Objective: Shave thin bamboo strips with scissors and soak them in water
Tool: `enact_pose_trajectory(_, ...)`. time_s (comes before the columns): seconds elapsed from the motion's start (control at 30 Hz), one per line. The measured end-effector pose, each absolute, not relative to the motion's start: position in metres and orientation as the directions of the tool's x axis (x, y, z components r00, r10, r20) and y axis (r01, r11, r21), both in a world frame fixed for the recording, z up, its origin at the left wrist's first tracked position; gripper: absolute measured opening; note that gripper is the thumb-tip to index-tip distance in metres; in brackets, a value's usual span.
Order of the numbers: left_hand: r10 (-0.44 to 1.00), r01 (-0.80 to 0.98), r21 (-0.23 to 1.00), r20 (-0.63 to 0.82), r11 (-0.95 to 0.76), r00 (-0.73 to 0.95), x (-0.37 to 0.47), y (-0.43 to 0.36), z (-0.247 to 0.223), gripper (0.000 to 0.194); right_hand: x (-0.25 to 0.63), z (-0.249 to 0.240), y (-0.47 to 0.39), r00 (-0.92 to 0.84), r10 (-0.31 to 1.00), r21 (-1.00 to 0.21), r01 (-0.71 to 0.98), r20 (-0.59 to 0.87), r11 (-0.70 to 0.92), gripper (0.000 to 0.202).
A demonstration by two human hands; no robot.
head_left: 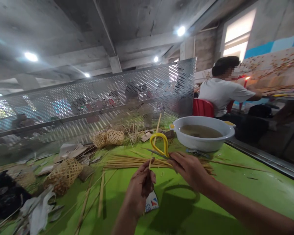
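My left hand (pixel 142 182) is closed round a thin bamboo strip (pixel 157 129) that stands up from the fingers. My right hand (pixel 186 166) grips yellow-handled scissors (pixel 165 143); one yellow loop sticks up, and the grey blades point left, close above my left fingertips. Behind both hands, a bundle of bamboo strips (pixel 129 162) lies across the green table (pixel 122 195). Beneath my left hand is a white printed piece (pixel 152 201), partly hidden.
A white basin (pixel 203 133) of murky water stands at the back right. Woven bamboo pieces (pixel 65 174), scraps and a black object (pixel 6 192) lie left. A perforated metal screen (pixel 88 114) runs behind. A person (pixel 221 88) sits beyond the table at right.
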State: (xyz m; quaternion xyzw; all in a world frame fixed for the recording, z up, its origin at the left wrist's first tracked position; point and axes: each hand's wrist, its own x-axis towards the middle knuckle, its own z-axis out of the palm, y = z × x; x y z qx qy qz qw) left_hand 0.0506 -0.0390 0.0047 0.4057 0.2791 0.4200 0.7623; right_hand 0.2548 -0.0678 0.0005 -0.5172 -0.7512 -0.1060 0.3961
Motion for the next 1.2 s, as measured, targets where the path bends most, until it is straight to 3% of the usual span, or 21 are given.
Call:
enact_pose_trajectory(0.27, 0.89, -0.437, 0.863, -0.033, 0.255, 0.454, 0.049, -0.033, 0.002, 0.035, 0.245, -0.001, -0.075, -0.296, 0.658, -0.125, 0.849, 0.692, 0.513, 0.022)
enact_pose_trajectory(0.5, 0.888, -0.426, 0.873, -0.019, 0.239, 0.459, 0.051, -0.032, -0.001, 0.029, 0.244, -0.001, -0.074, -0.334, 0.68, -0.136, 0.831, 0.653, 0.539, 0.021)
enact_pose_trajectory(0.77, 0.873, -0.427, 0.852, -0.069, 0.303, 0.483, 0.049, -0.034, 0.0, 0.047, 0.254, 0.002, -0.07, -0.156, 0.685, -0.232, 0.868, 0.711, 0.439, 0.019)
enact_pose_trajectory(0.97, 0.884, -0.466, 0.849, -0.003, 0.25, 0.468, 0.05, -0.03, -0.004, 0.022, 0.241, -0.002, -0.077, -0.323, 0.673, -0.171, 0.812, 0.666, 0.559, 0.019)
enact_pose_trajectory(1.2, 0.866, -0.419, 0.863, -0.042, 0.284, 0.499, 0.049, -0.034, 0.002, 0.044, 0.254, 0.002, -0.07, -0.163, 0.663, -0.22, 0.863, 0.731, 0.455, 0.02)
